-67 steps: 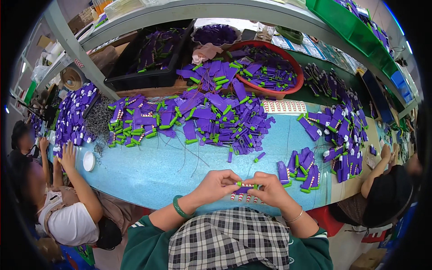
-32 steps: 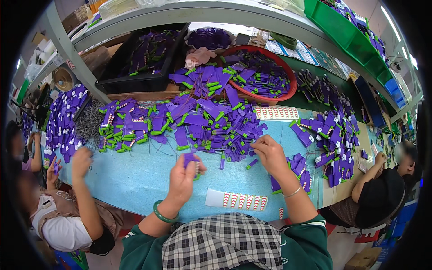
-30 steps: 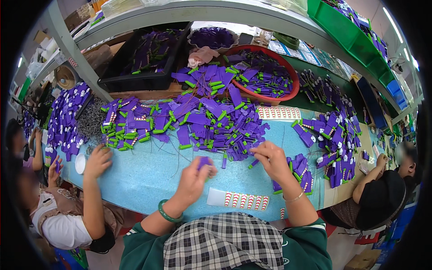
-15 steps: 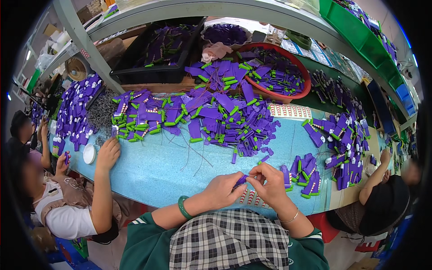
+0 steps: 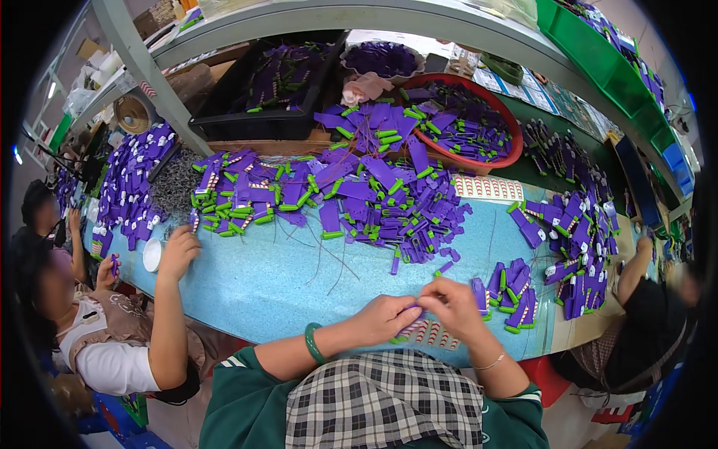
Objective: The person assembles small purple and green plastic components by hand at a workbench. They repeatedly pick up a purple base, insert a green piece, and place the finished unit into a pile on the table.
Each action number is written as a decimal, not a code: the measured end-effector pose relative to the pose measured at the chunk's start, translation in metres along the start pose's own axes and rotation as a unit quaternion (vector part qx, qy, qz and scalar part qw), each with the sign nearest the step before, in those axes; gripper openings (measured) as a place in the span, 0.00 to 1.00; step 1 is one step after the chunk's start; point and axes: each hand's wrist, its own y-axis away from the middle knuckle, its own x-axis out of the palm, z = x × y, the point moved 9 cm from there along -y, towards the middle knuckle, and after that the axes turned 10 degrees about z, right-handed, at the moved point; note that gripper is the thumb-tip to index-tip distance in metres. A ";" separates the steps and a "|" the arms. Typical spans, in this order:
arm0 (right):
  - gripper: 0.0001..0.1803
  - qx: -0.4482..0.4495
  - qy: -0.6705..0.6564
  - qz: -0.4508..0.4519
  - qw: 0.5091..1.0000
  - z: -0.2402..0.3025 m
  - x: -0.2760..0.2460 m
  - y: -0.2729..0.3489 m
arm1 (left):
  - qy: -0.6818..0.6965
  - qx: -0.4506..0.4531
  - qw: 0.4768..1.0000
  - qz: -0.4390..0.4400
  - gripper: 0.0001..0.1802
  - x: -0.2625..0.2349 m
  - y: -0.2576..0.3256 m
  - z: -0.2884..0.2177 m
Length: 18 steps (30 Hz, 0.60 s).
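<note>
My left hand and my right hand meet at the near edge of the light blue table. Between their fingertips they pinch a small purple piece. Just under the hands lies a white sticker sheet with rows of red marks. A green bangle circles my left wrist. A short row of finished purple and green pieces stands to the right of my right hand.
A big heap of purple and green pieces covers the table's middle. A red basin and a black crate hold more behind it. Another sticker sheet lies at the right. Seated people work at the left and right.
My hands reached out to the pile, then drew back together at the table's near edge over the sticker sheet. The person at the left moved a hand toward the white cup.
</note>
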 end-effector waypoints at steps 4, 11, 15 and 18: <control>0.06 0.025 0.122 -0.013 0.992 -0.006 -0.080 0.007 | -0.282 0.092 0.946 -0.128 0.12 -0.082 -0.007 -0.052; 0.13 -0.076 0.410 -0.045 0.908 0.036 -0.058 0.021 | -0.719 -0.027 0.653 -0.237 0.13 -0.179 -0.037 -0.036; 0.14 -0.099 0.349 0.028 0.931 0.036 0.018 0.024 | -0.724 0.026 0.647 -0.239 0.07 -0.183 -0.041 -0.030; 0.13 -0.071 0.346 0.035 0.935 0.021 0.046 0.020 | -0.634 0.068 0.716 -0.286 0.07 -0.178 -0.017 -0.064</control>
